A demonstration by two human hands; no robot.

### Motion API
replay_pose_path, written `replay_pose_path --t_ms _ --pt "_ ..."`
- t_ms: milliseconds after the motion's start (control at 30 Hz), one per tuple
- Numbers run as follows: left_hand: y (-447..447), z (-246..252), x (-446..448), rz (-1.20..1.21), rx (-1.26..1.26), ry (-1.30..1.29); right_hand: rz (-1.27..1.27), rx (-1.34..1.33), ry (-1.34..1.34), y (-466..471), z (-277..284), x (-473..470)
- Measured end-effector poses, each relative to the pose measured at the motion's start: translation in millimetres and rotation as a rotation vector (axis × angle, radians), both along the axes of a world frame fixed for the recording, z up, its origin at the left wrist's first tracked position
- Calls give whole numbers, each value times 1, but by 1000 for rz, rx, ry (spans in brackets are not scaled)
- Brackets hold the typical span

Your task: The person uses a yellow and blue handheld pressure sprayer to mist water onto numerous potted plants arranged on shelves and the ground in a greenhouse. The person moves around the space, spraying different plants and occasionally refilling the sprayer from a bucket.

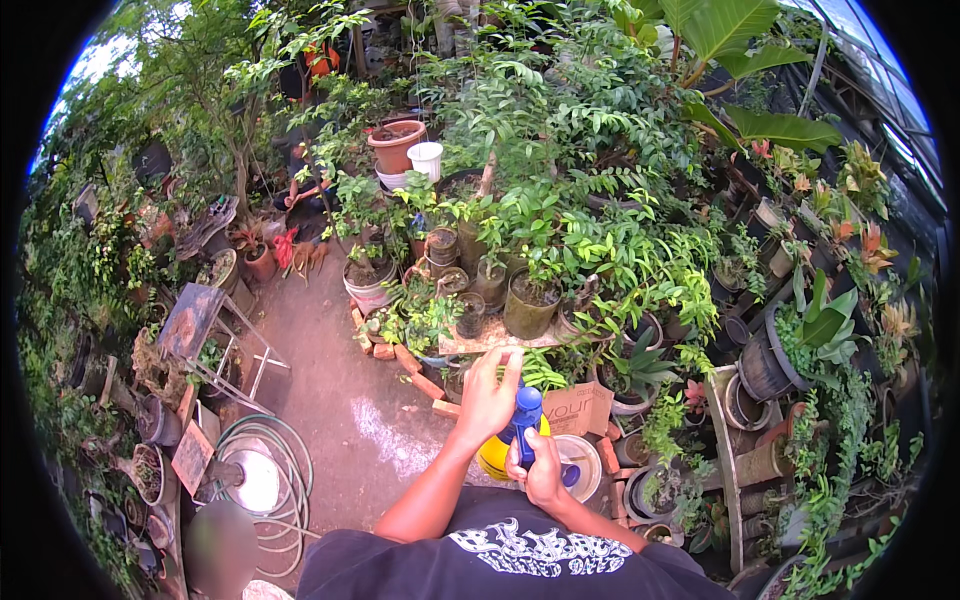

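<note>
My right hand [538,466] is wrapped around the blue handle [526,424] of what looks like a pump sprayer. Below the handle is a rounded yellow bottle [493,456], partly covered by my hands. My left hand [486,394] is raised just left of the blue top, its fingers bent and pointing away from me. Whether anything is between those fingertips is too small to tell. A pale bucket [581,459] stands right of the bottle, with a round blue part [570,475] at its near side. Behind it leans a printed cardboard piece [581,406].
Potted plants [531,304] crowd a low board ahead, edged by loose bricks [427,385]. Left are a metal-legged stand [225,337] and a coiled hose [300,465] on the dirt path [315,352]. Shelved pots [772,352] line the right. Another person [304,187] is at the back left.
</note>
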State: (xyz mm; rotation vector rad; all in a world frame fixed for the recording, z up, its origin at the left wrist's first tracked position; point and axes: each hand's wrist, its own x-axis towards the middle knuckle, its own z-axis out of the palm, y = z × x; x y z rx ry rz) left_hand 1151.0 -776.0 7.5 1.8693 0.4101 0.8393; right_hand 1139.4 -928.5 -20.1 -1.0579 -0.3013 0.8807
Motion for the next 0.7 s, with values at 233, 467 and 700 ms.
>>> replay_pose_path --t_ms 233,467,700 --pt "-16 39 -10 -370 -58 -44 0 -79 -38 -1 0 -2" --pt "-27 65 -1 -432 -405 -39 141 -16 0 -10 3 10" --pt "-36 140 -13 -500 -263 -106 140 -29 -134 -1 -41 26"
